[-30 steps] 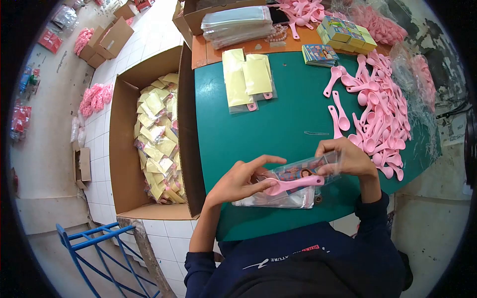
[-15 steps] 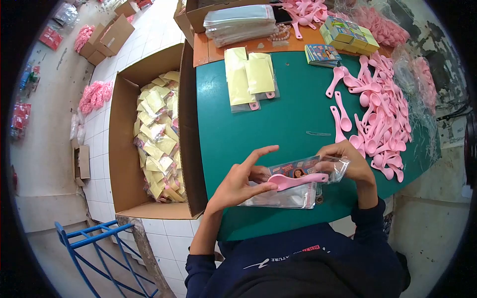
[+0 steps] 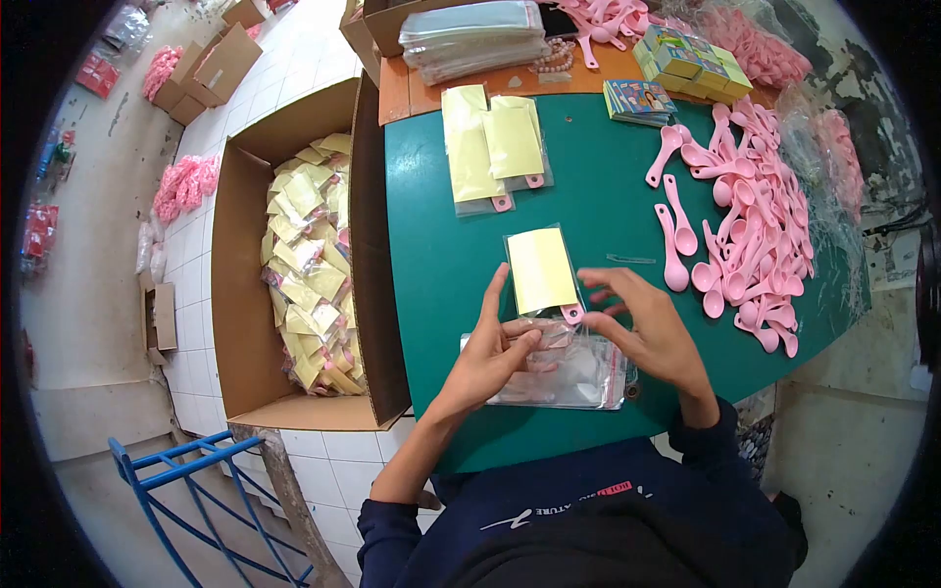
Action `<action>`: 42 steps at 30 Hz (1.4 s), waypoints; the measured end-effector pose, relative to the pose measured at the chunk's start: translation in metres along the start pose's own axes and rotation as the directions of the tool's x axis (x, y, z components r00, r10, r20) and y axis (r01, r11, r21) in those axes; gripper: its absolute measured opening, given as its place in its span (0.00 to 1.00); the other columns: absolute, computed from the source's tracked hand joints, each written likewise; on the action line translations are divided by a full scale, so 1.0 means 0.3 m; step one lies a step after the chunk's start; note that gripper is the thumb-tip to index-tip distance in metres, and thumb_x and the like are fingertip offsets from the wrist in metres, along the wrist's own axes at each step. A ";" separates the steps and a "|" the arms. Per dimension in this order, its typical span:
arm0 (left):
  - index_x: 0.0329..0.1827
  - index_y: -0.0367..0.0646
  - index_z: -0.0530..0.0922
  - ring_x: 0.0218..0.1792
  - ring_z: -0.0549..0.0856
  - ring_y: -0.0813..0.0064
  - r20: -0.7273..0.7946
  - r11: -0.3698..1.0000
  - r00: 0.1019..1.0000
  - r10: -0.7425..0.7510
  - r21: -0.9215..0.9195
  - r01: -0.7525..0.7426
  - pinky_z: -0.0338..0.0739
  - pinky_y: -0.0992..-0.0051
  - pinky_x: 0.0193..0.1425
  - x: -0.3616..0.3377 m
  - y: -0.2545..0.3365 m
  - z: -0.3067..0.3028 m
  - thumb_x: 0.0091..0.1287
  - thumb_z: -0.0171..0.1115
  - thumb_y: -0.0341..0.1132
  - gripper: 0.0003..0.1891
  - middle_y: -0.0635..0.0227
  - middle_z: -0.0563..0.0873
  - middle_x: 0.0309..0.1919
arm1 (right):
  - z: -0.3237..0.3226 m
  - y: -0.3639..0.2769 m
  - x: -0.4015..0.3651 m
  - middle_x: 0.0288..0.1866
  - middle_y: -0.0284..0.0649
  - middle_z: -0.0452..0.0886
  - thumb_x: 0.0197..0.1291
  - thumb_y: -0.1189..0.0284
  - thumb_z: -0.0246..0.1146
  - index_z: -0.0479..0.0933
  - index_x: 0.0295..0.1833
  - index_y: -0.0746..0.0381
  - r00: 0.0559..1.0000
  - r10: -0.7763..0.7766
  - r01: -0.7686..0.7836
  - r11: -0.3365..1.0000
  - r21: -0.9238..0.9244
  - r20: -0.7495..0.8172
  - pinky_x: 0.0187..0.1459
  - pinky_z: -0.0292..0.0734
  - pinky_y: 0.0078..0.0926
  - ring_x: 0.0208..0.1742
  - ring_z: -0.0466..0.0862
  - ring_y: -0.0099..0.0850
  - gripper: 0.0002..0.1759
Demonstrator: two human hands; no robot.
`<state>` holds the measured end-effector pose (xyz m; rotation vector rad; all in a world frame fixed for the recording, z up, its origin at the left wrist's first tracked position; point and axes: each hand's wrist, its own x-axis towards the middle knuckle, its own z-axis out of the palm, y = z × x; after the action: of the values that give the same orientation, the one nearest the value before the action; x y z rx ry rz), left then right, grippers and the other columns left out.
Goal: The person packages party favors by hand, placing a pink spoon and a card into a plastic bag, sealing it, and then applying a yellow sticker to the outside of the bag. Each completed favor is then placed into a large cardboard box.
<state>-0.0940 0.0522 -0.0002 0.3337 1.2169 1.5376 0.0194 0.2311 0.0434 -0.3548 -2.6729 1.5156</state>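
A clear plastic bag with a pale yellow card back now faces up in front of me, and the pink handle end of a spoon shows at its lower right corner. My left hand is closed on the bag's clear lower end, index finger stretched along its left side; some fingers show through the plastic. My right hand is open at the bag's lower right, fingers spread and curved, holding nothing. Beneath the hands lies a stack of empty clear bags.
Filled bags lie farther back on the green table. Loose pink spoons are heaped at right, near printed cards. A cardboard box of filled bags stands left, beyond a blue metal frame.
The bag has turned over from its printed side with the spoon on top to its yellow side, and moved away from me. My right hand has let go of it.
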 end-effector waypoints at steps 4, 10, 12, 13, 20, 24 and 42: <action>0.75 0.58 0.33 0.52 0.80 0.65 -0.017 0.999 1.000 -0.024 -0.048 0.023 0.83 0.63 0.50 -0.013 -0.003 0.015 0.70 0.51 0.24 0.41 0.46 0.76 0.54 | 0.044 0.022 0.005 0.37 0.43 0.79 0.60 0.76 0.62 0.64 0.62 0.66 0.975 0.223 -0.215 0.915 0.341 0.016 0.34 0.78 0.21 0.33 0.82 0.25 0.26; 0.75 0.52 0.34 0.46 0.84 0.68 -0.016 0.997 0.997 -0.071 0.019 0.072 0.82 0.72 0.49 -0.058 -0.037 0.029 0.67 0.56 0.23 0.44 0.49 0.82 0.46 | 0.054 0.050 0.019 0.37 0.39 0.78 0.62 0.79 0.60 0.64 0.61 0.67 0.974 0.227 -0.201 0.807 0.555 0.022 0.33 0.75 0.16 0.34 0.79 0.19 0.23; 0.75 0.49 0.36 0.44 0.85 0.69 -0.025 0.993 1.000 -0.016 0.115 0.019 0.81 0.74 0.49 -0.069 -0.043 0.030 0.66 0.57 0.23 0.43 0.52 0.83 0.42 | 0.052 0.061 0.025 0.38 0.38 0.78 0.62 0.79 0.60 0.63 0.62 0.67 0.973 0.228 -0.208 0.782 0.588 0.041 0.33 0.75 0.16 0.35 0.79 0.20 0.23; 0.75 0.48 0.37 0.43 0.86 0.70 -0.024 0.986 1.000 0.019 0.166 -0.014 0.80 0.74 0.49 -0.067 -0.042 0.029 0.66 0.57 0.22 0.43 0.53 0.84 0.40 | 0.050 0.065 0.027 0.38 0.38 0.77 0.62 0.79 0.60 0.63 0.62 0.66 0.973 0.226 -0.210 0.780 0.590 0.049 0.33 0.75 0.16 0.36 0.78 0.20 0.23; 0.75 0.46 0.40 0.42 0.85 0.74 -0.069 0.942 0.996 0.063 0.333 -0.036 0.80 0.75 0.47 -0.097 -0.050 0.025 0.63 0.60 0.22 0.43 0.57 0.86 0.40 | 0.051 0.083 0.032 0.39 0.37 0.78 0.63 0.78 0.59 0.62 0.63 0.66 0.966 0.237 -0.245 0.705 0.666 0.104 0.35 0.74 0.16 0.37 0.78 0.19 0.24; 0.75 0.47 0.42 0.43 0.85 0.74 -0.126 0.944 0.989 0.078 0.328 -0.032 0.79 0.74 0.49 -0.106 -0.061 0.034 0.65 0.57 0.22 0.40 0.56 0.86 0.42 | 0.060 0.057 0.005 0.46 0.42 0.75 0.58 0.74 0.63 0.69 0.57 0.65 0.986 0.126 -0.117 0.989 0.085 -0.108 0.44 0.74 0.28 0.45 0.78 0.33 0.21; 0.75 0.42 0.48 0.46 0.81 0.78 -0.108 0.995 0.994 -0.030 -0.093 0.020 0.72 0.76 0.58 -0.131 -0.045 0.042 0.73 0.49 0.30 0.30 0.61 0.81 0.44 | 0.139 -0.025 -0.052 0.39 0.38 0.72 0.42 0.74 0.69 0.74 0.37 0.62 0.852 -0.484 0.512 0.696 -0.503 0.197 0.43 0.67 0.35 0.43 0.74 0.35 0.15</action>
<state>-0.0626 0.0235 0.0091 0.1759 1.2256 1.6018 0.0268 0.1888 0.0292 0.3942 -2.8485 0.6054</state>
